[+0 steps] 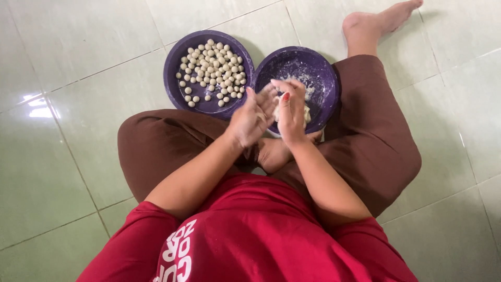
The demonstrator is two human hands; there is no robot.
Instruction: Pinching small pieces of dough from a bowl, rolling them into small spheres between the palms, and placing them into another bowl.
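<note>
Head view: hands meet over near rim of right purple bowl (318, 70); left hand (253, 117) open, palm flat, against right hand (291, 112); right curled around pale dough lump (305, 112); left of that bowl, touching, second purple bowl (175, 68) with small dough balls (214, 68).

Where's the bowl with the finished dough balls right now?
In the head view, the bowl of dough balls sits on the tiled floor ahead of the left hand, touching the floured bowl on its right.
</note>
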